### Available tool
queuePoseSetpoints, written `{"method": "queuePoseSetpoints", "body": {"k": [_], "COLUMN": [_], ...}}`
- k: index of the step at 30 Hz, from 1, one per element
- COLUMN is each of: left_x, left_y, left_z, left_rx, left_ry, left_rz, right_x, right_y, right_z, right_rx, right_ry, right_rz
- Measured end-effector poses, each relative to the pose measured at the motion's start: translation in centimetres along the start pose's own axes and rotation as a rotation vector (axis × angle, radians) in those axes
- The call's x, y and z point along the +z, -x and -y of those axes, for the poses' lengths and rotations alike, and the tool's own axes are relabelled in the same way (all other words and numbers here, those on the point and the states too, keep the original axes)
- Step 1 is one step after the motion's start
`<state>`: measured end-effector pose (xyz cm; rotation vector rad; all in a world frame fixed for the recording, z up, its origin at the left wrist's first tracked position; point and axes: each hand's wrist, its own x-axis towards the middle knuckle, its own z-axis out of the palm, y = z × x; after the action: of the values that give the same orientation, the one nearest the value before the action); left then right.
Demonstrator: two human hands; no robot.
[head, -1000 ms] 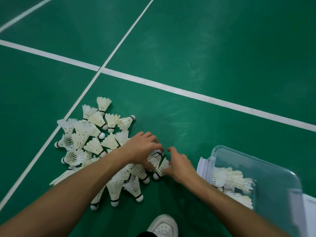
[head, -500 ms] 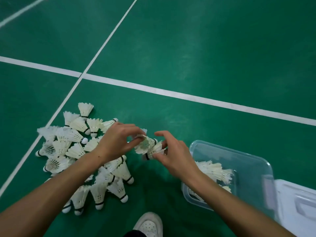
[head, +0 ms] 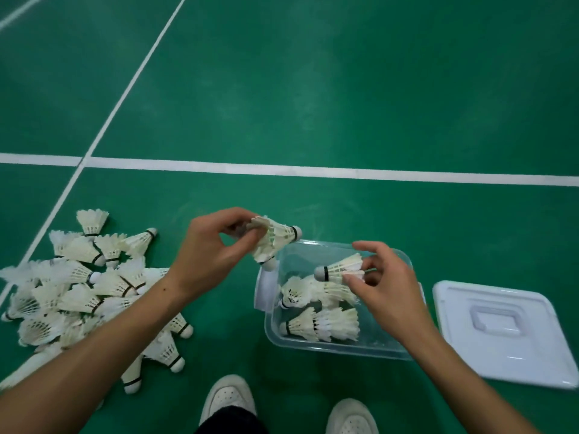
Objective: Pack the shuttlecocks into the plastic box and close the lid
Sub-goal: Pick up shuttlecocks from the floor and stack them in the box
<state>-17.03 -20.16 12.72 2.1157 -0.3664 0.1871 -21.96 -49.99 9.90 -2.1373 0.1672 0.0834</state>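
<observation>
A clear plastic box (head: pixel 332 347) stands on the green court floor with several white shuttlecocks (head: pixel 316 322) lying in it. My right hand (head: pixel 383 286) is over the box and pinches one shuttlecock (head: pixel 343 267) by its feathers, cork pointing left. At the box's far left corner my left hand (head: pixel 216 250) holds two shuttlecocks (head: pixel 272 241) by the feathers. A pile of shuttlecocks (head: pixel 84 289) lies on the floor at the left, partly under my left forearm. The white lid (head: pixel 501 330) lies flat right of the box.
White court lines (head: pixel 313 171) cross the floor beyond the box and run diagonally past the pile. My two white shoes (head: pixel 227 399) show at the bottom edge, just in front of the box and the pile.
Both hands have lifted shuttlecocks out of the pile and carried them right to the box. The view has swung right, so the box and lid now show fully.
</observation>
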Motion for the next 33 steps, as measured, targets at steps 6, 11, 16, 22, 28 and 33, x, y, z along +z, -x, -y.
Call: {"method": "queuePoseSetpoints", "body": {"k": [6, 11, 16, 22, 28, 33], "left_x": [2.2, 3.2, 3.9, 4.9, 5.9, 6.8], "left_y": [0.4, -0.4, -1.0, -1.5, -1.8, -3.2], "left_z": [-0.2, -0.2, 0.2, -0.1, -0.1, -1.1], "left_rx": [-0.015, -0.014, 0.008, -0.036, -0.079, -0.049], "left_ry": [0.019, 0.006, -0.061, -0.125, -0.208, -0.343], "left_rz": [-0.044, -0.053, 0.005, 0.062, 0.172, 0.228], "right_x": [4.6, 6.7, 6.9, 7.0, 5.7, 1.7], "right_y": [0.6, -0.5, -0.7, -1.3, -1.2, -1.0], "right_z": [-1.8, -2.7, -4.4, -4.9, -4.9, -4.2], "right_rx": [-0.063, -0.137, -0.045, 0.006, -0.003, -0.021], "right_ry": [0.178, 0.328, 0.297, 0.231, 0.218, 0.239], "right_rz": [0.076, 0.13, 0.228, 0.283, 0.392, 0.377]}}
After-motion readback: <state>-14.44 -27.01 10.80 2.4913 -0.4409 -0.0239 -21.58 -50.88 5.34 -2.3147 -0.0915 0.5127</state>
